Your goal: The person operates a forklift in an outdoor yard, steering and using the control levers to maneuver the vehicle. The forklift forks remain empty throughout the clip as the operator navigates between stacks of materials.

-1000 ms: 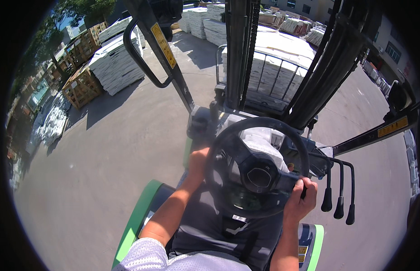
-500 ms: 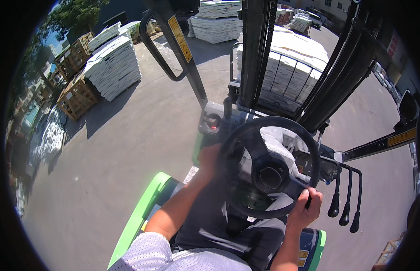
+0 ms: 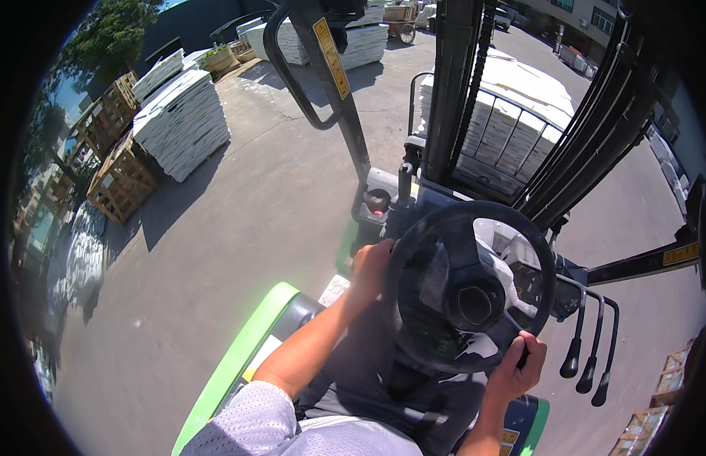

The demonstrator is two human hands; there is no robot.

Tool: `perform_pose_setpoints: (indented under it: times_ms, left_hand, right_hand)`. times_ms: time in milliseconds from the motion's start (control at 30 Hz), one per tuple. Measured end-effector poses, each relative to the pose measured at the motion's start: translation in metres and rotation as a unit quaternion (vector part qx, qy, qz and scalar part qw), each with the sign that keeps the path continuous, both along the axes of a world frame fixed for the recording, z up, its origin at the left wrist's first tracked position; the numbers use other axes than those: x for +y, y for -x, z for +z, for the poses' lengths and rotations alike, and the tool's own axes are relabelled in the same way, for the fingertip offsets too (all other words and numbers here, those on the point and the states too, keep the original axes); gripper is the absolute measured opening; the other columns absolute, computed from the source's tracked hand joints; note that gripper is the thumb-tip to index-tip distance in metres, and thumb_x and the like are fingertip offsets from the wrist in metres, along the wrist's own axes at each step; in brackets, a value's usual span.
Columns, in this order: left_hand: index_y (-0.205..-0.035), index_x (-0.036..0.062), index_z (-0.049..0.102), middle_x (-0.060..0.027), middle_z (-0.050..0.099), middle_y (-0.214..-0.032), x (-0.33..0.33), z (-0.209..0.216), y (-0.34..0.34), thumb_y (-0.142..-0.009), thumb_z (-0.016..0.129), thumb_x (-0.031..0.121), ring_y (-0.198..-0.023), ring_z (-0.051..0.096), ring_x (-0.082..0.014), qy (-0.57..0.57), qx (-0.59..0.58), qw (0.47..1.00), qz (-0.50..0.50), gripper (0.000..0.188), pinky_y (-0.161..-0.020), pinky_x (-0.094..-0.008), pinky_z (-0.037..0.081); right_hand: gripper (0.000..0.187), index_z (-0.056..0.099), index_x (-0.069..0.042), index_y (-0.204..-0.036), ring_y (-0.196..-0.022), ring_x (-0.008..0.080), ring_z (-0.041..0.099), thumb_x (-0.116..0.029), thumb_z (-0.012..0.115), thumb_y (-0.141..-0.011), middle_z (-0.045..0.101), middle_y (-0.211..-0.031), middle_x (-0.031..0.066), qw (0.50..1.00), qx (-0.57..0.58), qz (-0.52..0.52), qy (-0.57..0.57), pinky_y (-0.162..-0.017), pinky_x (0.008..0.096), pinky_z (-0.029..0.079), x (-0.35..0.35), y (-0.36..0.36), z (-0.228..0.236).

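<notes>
I sit at a black steering wheel (image 3: 470,292) in a forklift with green side panels. My left hand (image 3: 373,266) is closed at the left part of the rim, its fingertips partly hidden there. At the lower right of the rim, my right hand (image 3: 520,366) is closed, and a dark knob-like part shows between thumb and fingers. Three black levers (image 3: 588,365) stand to the right of that hand, untouched. Beyond the wheel, behind the black mast (image 3: 453,91) and a bar guard, sits a stack of white slabs (image 3: 512,114).
Another stack of pale slabs (image 3: 182,121) stands at the left beside wooden crates (image 3: 123,182). Farther ahead is one more slab stack (image 3: 360,47), with a wheeled cart (image 3: 401,24) near it. More crates (image 3: 645,429) lie at the lower right. Grey paved ground (image 3: 178,304) surrounds the forklift.
The surroundings have shifted in view, and the cart and more crates at the lower right now show. Both hands stay at the wheel, which sits slightly farther right in the picture.
</notes>
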State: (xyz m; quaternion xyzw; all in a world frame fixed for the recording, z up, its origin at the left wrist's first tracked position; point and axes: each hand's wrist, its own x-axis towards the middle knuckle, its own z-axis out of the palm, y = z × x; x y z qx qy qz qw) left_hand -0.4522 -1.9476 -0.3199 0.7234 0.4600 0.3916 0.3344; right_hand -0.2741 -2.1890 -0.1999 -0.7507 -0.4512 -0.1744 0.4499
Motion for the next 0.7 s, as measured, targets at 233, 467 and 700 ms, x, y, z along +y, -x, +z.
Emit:
perform_pose_setpoints:
  times_ms: [233, 467, 700]
  left_hand:
    - [-0.092, 0.0073, 0.067, -0.0108, 0.067, -0.073, 0.048, -0.015, 0.005, -0.092, 0.066, 0.013, -0.065, 0.07, -0.0313, -0.075, 0.045, 0.996, 0.0, 0.006, -0.058, -0.04, 0.052]
    - [-0.086, 0.0045, 0.066, -0.0238, 0.067, -0.082, 0.071, -0.008, 0.01, -0.105, 0.054, 0.04, -0.08, 0.069, -0.0438, 0.1, -0.056, 0.993, -0.023, 0.042, -0.068, -0.0483, 0.051]
    - [-0.08, 0.0046, 0.06, -0.0222, 0.063, -0.077, 0.117, -0.007, 0.015, -0.106, 0.054, 0.041, -0.079, 0.066, -0.0432, 0.06, -0.077, 0.995, -0.031, 0.045, -0.069, -0.0468, 0.05]
  right_hand:
    - [0.007, 0.066, -0.001, -0.101, -0.086, 0.0307, 0.063, -0.002, 0.061, -0.097, 0.064, -0.093, 0.0131, 1.0, -0.007, -0.005, 0.009, -0.076, 0.0408, 0.05, 0.033, 0.023, -0.011]
    - [0.008, 0.066, 0.0, -0.101, -0.084, 0.0328, 0.063, -0.002, 0.063, -0.093, 0.065, -0.093, 0.0147, 1.0, 0.003, 0.014, 0.023, -0.078, 0.0424, 0.051, 0.053, 0.046, -0.022]
    - [0.007, 0.067, 0.0, -0.097, -0.083, 0.0318, 0.062, -0.004, 0.066, -0.091, 0.064, -0.089, 0.0137, 0.998, 0.018, 0.025, 0.058, -0.078, 0.041, 0.051, 0.085, 0.087, -0.03]
